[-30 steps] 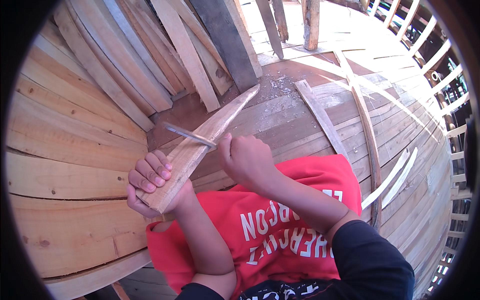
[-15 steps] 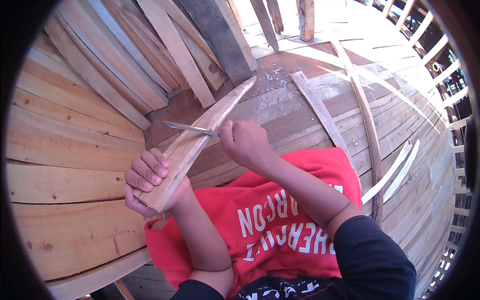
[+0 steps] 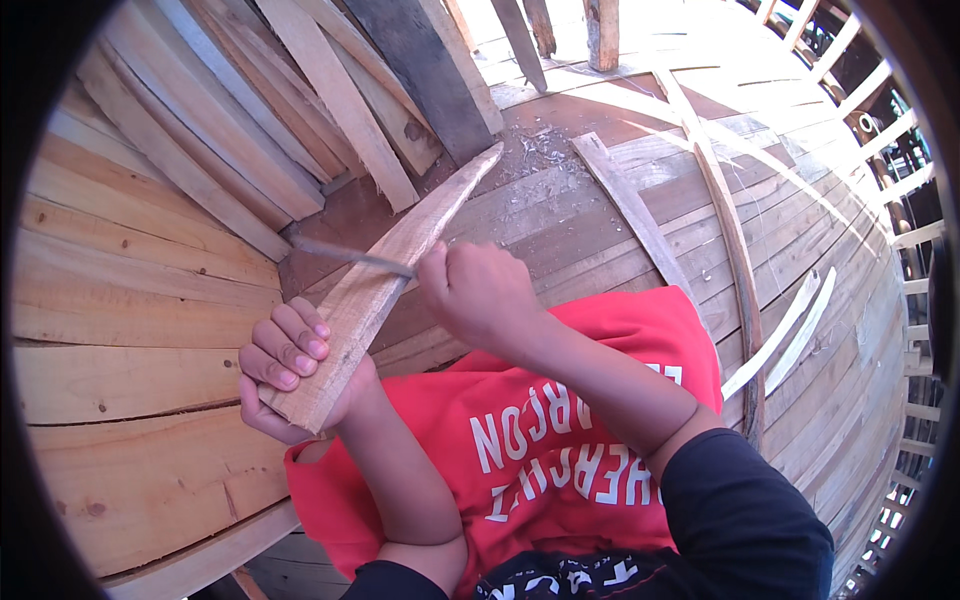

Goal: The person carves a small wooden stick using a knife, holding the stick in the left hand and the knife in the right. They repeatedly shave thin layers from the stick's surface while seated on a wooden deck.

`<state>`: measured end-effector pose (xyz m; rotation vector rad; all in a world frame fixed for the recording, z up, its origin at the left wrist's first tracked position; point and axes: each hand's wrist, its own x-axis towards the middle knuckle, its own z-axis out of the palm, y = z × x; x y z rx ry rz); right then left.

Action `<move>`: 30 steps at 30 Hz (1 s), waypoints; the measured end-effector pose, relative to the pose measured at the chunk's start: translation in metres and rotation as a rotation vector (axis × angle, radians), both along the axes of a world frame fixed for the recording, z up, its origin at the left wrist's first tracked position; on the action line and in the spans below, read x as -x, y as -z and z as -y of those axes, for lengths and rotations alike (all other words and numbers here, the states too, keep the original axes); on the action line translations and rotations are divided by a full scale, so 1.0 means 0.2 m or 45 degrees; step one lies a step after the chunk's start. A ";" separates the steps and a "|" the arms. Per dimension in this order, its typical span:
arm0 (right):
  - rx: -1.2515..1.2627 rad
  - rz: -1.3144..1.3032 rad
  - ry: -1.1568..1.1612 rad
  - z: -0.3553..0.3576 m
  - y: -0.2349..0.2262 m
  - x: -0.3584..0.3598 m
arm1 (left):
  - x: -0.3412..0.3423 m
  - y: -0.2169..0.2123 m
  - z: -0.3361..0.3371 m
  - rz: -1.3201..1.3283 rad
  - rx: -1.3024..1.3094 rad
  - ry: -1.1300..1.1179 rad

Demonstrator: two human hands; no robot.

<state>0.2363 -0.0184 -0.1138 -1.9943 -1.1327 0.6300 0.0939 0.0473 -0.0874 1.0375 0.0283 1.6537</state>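
My left hand [image 3: 290, 365] is wrapped round the near end of a pale wooden plank piece [image 3: 385, 260], which tapers to a point at its far end and slants up to the right. In my right hand [image 3: 475, 295] is a long thin metal blade, a file or knife [image 3: 345, 252]; motion blur hides its exact kind, and its handle is inside my fist. The blade lies across the upper face of the wood, its tip reaching out past the left edge. A red cloth with white lettering [image 3: 430, 405] is spread over my lap beneath both forearms.
Stacked boards [image 3: 300, 90] lean at the upper left, beside a plank wall [image 3: 130, 370]. On the plank floor [image 3: 630, 250] lie wood shavings [image 3: 545, 150], a short board [image 3: 640, 215], a long curved strip [image 3: 725, 220] and two pale curved slivers [image 3: 790, 335]. Upright posts [image 3: 602, 35] stand at the back.
My right hand has moved left and slightly back along the wood, carrying the blade, which now blurs and sticks out further left. My left hand keeps its hold; the whole view has shifted slightly.
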 end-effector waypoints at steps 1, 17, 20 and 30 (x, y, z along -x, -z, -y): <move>0.012 0.004 0.077 -0.05 0.13 -0.10 | -0.01 -0.01 -0.01 0.016 -0.004 0.005; 0.059 -0.041 0.098 -0.09 0.13 -0.02 | 0.04 0.03 -0.06 -0.019 0.046 0.027; -0.033 0.129 0.216 -0.13 0.37 -0.20 | 0.01 0.03 -0.05 -0.004 0.031 0.086; -0.071 0.061 0.155 -0.13 0.25 -0.10 | 0.02 0.01 -0.06 0.026 0.137 0.048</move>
